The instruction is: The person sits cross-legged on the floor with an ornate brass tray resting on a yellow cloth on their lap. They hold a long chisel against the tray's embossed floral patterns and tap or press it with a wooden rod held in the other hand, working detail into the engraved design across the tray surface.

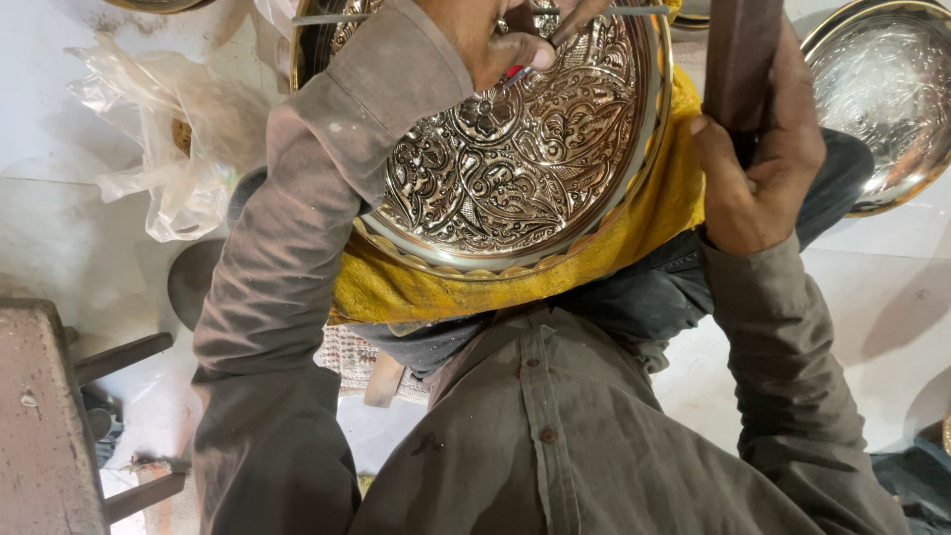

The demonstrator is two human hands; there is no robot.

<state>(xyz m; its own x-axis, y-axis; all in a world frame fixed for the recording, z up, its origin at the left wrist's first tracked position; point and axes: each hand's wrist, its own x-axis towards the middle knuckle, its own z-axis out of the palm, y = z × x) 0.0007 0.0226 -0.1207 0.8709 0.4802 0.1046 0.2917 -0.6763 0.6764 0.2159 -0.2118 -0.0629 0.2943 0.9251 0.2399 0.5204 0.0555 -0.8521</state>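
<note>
Two hands worked over a round, shiny embossed metal tray [515,168] that lay on a yellow cloth [634,228] in the person's lap.

The left hand [505,40] was pinched shut on a thin tool with a red part [515,74], its tip touching the floral relief near the tray's centre. The right hand [758,168] was clenched around a dark, square-edged wooden bar [738,59], held upright just beside the tray's right rim. A second shiny round metal tray [882,99] lay on the pale floor to the right, well apart from the hands. A crumpled clear plastic bag [168,139] sat on the left, and a worn wooden stool [40,416] stood at the lower left.
</note>
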